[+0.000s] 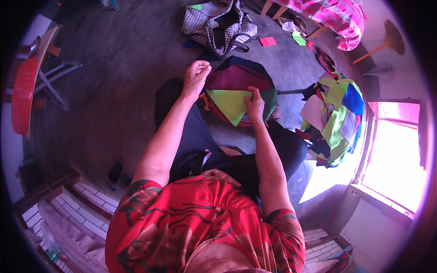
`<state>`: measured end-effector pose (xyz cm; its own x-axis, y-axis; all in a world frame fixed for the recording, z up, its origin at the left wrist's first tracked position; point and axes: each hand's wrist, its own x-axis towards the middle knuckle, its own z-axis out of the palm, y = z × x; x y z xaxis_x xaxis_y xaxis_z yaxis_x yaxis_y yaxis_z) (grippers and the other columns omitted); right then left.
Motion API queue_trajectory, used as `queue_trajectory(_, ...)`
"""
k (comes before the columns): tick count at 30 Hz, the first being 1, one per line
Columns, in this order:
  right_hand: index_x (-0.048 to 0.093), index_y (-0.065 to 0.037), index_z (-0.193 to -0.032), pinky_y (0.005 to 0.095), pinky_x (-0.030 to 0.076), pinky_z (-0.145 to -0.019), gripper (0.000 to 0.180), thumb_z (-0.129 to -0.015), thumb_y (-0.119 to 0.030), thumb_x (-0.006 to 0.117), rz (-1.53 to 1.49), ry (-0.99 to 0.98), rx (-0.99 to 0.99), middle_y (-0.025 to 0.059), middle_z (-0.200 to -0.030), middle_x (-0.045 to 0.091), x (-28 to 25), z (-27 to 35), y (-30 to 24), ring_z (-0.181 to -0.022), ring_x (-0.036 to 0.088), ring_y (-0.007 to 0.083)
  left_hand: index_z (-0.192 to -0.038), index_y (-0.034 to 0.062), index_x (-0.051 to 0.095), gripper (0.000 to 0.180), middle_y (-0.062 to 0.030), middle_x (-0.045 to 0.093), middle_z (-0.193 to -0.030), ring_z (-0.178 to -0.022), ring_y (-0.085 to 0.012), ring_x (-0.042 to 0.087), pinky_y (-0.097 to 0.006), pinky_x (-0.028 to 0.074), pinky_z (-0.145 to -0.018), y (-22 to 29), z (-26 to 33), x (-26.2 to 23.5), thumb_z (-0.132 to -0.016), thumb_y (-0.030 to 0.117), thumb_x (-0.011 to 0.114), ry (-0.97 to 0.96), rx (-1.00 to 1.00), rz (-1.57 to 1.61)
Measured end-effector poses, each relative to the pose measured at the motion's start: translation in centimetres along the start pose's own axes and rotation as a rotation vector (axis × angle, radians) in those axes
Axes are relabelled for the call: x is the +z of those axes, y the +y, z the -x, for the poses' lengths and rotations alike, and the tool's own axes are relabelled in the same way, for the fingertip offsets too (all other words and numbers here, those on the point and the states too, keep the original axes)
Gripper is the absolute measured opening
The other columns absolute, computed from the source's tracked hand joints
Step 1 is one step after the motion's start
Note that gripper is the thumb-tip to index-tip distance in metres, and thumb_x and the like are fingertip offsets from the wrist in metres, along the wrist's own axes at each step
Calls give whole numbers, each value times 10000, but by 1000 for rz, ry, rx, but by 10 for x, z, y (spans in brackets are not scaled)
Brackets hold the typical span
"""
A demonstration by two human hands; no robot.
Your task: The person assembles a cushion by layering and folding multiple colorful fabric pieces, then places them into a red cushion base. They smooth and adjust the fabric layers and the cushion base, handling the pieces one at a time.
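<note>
A round patchwork of cloth (236, 77) with maroon, black and dark green sections is spread in front of my crossed legs. Over it lies a pointed lime green cloth piece (230, 103). My right hand (256, 105) grips this piece by its right edge, thumb and fingers closed on it. Raised at the patchwork's upper left is my left hand (195, 79), its fingertips pinched together; anything between them is too small to make out. A bit of orange cloth (205, 102) shows at the left rim of the patchwork.
To the right rises a big heap of coloured cloth scraps (334, 118). A checked bag (218, 27) lies slumped on the floor ahead, near a red scrap (267, 42). Shoes (325, 59) and a broom (387, 41) are at the far right. A red tub (23, 95) stands left.
</note>
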<state>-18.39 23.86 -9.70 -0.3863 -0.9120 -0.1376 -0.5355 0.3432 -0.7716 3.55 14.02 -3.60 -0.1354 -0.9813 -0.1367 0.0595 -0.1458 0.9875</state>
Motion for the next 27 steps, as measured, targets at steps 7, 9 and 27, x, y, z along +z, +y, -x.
queue_trajectory(7,564,-107,-1120,445,407,-887,427,-696,-76,598,485,210,-422,129,-1296,446,-2,19,-28,-1169,439,313,-1027,79,591,243,-12,616,-957,-851,-85,554,-269,438,-721,0,0,5,-843,230,642,-37,-1,-4)
queue_trajectory(9,562,-72,-1126,445,409,-870,439,-690,-94,612,503,163,-487,146,-1292,448,5,24,-22,-1174,436,313,-1028,79,597,245,-1,613,-955,-864,-84,559,-260,439,-719,-1,-2,10,-839,227,645,-35,9,-26)
queue_trajectory(27,302,-136,-1401,493,299,-1025,705,-799,-292,634,431,-50,-367,207,-1460,195,-43,43,-60,-1343,227,363,-1045,98,584,253,23,596,-953,-890,-80,563,-230,427,-698,2,-2,10,-866,274,616,-92,-121,-179)
